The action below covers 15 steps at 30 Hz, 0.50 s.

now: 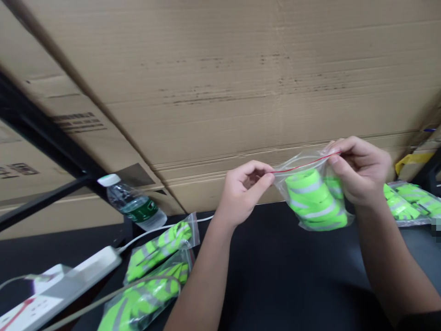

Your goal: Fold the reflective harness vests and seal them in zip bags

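Corrugated cardboard [220, 82] behind clear zip bag [312, 200]

Neon green folded vest [310, 200] with silver-grey reflective stripes, thin red seal line [303, 164] on clear plastic bag [339, 216], tan corrugated cardboard [220, 82] with dark scuffs, water bottle [132, 202] with green label, black tabletop [275, 276]

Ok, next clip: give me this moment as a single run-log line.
left hand: pinches zip bag top edge | right hand: pinches other end | contents: neon-green reflective fabric | nearby: water bottle
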Each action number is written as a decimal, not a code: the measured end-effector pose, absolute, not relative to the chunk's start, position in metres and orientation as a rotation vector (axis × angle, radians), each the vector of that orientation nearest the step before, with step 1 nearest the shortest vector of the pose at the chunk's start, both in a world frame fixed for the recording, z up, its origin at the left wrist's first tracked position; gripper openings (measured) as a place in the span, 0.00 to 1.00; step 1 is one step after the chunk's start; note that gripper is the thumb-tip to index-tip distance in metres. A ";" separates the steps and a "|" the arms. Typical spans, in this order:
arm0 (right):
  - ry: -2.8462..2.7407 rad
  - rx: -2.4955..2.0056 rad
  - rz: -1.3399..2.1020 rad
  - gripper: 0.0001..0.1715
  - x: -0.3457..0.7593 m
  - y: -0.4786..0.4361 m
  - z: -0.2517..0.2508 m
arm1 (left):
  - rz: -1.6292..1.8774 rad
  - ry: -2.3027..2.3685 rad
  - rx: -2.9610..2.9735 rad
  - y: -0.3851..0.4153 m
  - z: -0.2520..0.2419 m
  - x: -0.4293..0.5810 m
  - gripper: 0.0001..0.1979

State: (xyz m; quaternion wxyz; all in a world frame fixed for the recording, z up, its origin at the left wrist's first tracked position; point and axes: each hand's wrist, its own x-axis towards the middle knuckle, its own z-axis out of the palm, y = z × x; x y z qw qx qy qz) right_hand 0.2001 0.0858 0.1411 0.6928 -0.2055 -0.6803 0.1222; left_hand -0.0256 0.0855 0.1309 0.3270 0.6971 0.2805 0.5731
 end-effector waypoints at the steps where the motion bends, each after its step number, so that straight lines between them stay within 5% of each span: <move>1: -1.513 -0.462 0.258 0.04 0.201 0.087 0.141 | 1.494 0.725 1.832 0.085 0.131 -0.026 0.04; 15: -1.521 -0.498 0.235 0.05 0.205 0.091 0.139 | 1.774 0.618 1.602 0.089 0.128 -0.019 0.05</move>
